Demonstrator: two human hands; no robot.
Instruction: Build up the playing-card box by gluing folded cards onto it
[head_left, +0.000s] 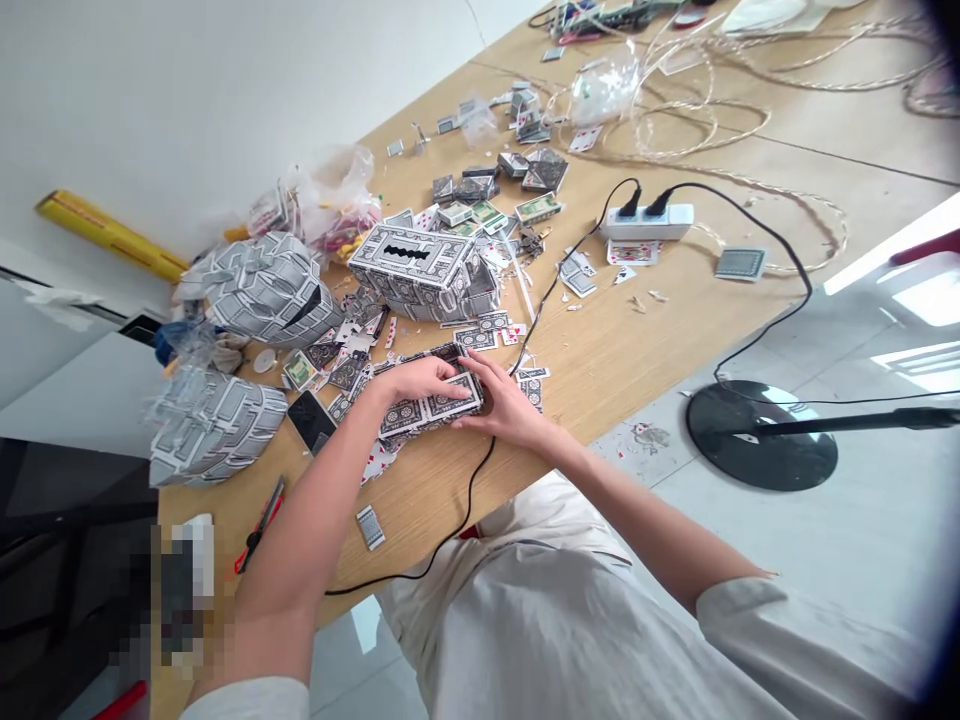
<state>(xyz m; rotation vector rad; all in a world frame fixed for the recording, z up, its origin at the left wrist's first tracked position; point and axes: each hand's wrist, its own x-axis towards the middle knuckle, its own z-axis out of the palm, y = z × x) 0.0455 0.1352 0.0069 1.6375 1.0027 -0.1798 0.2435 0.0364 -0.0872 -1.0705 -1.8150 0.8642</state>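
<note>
Both hands are at a box made of patterned playing cards (405,421) near the table's front edge. My left hand (420,380) reaches over it, gripping the wall, with the thumb side pressed on the card face and some fingers hidden. At the box's right end, my right hand (504,402) is wrapped round the corner, fingers on top and thumb low at the front. Behind it stands a larger tissue-box-shaped card box (409,258) with a jagged dark slot in its top. Loose playing cards (476,338) lie around both boxes.
Two rounded card-covered shapes (217,425) stand at left. A phone (311,422) and a red-and-black cutter (260,525) lie nearer. A black cable crosses the table from a white power strip (649,221). A round black stand base (761,435) is on the floor.
</note>
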